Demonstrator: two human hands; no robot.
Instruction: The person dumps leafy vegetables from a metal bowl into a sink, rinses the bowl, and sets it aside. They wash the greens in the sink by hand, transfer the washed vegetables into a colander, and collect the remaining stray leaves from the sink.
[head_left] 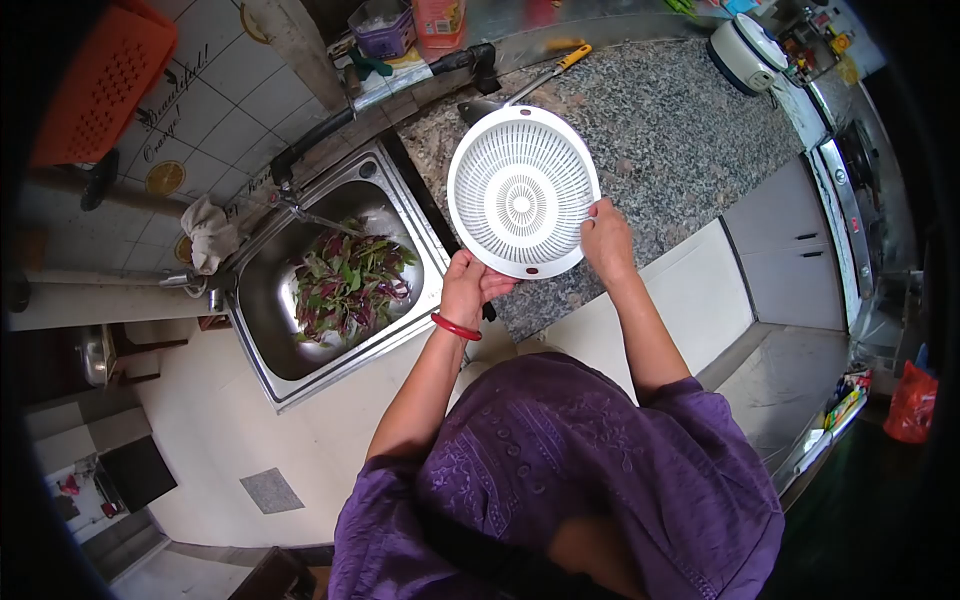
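Note:
A round white plastic colander (522,205) is held over the edge of the granite counter, its slotted inside facing up. My left hand (468,288), with a red bangle on the wrist, holds the near left rim, the fingers partly under it. On the right side of the rim my right hand (608,240) is closed round the edge. Left of the colander, red and green leafy vegetables (352,280) lie in the steel sink (410,195). A knife (545,76) with a yellow handle lies behind the colander, its blade partly hidden.
A faucet (318,216) reaches over the sink, and a cloth (209,234) hangs to its left. A white rice cooker (747,54) stands at the counter's far right. Near the wall sits a purple container (383,30). An orange basket (105,85) hangs at upper left.

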